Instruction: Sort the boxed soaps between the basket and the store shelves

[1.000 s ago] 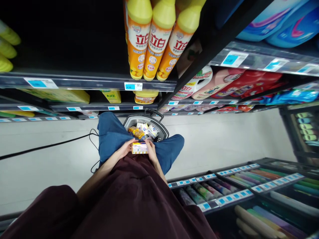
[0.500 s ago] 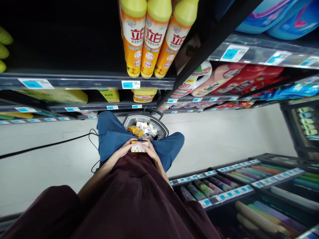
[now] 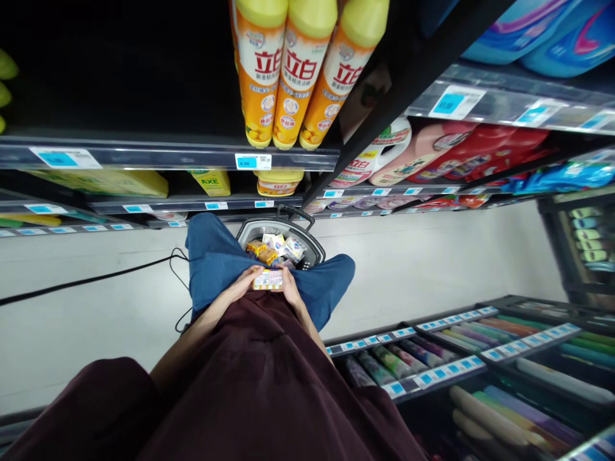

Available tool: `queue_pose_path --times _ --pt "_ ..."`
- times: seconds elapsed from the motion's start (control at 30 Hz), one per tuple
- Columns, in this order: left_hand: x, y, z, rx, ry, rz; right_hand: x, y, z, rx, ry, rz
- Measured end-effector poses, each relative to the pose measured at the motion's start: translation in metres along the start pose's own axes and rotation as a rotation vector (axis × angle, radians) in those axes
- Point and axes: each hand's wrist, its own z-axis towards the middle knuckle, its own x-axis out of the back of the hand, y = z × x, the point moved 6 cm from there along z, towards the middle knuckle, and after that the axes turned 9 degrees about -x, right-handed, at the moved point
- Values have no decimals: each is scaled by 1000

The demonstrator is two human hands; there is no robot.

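Between my hands, close to my lap, is a small yellow and white box [image 3: 268,280] with printed panels facing up. My left hand [image 3: 246,283] grips its left end, and my right hand [image 3: 289,287] closes on its right end. Just beyond the box stands a grey shopping basket [image 3: 315,251] between my knees. Several small packs lie in it, among them an orange-yellow box [image 3: 268,256] and a white pack [image 3: 293,249]. The basket's near side is partly hidden by my legs and hands.
Ahead rises a dark shelf [image 3: 168,157] with orange dish soap bottles [image 3: 298,83] and a yellow AXE bottle [image 3: 211,183]. Detergent jugs [image 3: 432,150] stand to the right. Another shelf [image 3: 408,384] with rolls is at the lower right. A black cable [image 3: 96,282] crosses the floor at left.
Half a second ago my right fingers lay across the box's top; now they are back at its right end, exposing more of the print. The box stays between both hands.
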Motion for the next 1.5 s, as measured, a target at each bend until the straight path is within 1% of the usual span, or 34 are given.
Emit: queue_pose_path --times 0.23,0.4,0.5,0.7,0.97,1.17,1.37,1.5 --pt "3 -3 3 -5 -24 -5 0 0 1 14 7 -15" --pt "8 -8 7 3 -20 -11 0 1 3 2 1 6" --pt "7 -6 5 10 -20 -7 0 0 4 6 5 17" --pt "1 4 -1 -3 -22 66 1 -2 4 13 21 -2" --pt "2 2 0 12 -11 35 3 1 7 19 22 -17" --pt "4 -1 3 -11 -44 0 4 -1 8 61 22 -18" --pt "6 -3 5 -25 -83 -37 4 0 9 29 5 6" --pt "5 -3 5 -53 -116 -63 6 0 12 1 25 36"
